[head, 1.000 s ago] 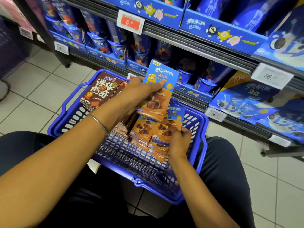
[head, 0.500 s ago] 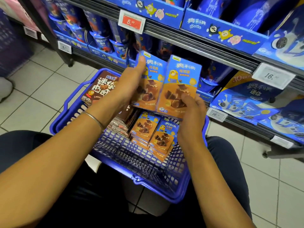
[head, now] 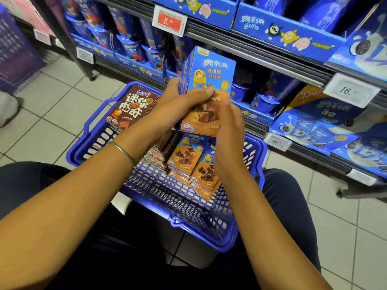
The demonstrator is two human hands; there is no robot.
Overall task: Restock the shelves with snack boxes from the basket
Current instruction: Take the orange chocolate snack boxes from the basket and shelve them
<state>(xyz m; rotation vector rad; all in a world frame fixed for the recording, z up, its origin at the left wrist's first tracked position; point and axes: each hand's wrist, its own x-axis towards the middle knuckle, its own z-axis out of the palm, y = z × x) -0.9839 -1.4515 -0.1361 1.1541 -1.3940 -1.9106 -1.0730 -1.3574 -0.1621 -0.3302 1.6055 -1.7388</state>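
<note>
Shelves (head: 251, 49) behind; left hand (head: 180, 107) grips blue-and-orange snack boxes (head: 211, 76) over basket (head: 178, 191).

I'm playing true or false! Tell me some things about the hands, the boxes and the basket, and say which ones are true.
1. The basket is blue. True.
2. The left hand grips a stack of blue-and-orange boxes above the basket. True.
3. The basket has nothing in it. False: more boxes lie inside, such as the brown box.
4. The bracelet is on the right wrist. False: it is on the left wrist.
5. The right hand rests against the held stack. True.
</note>
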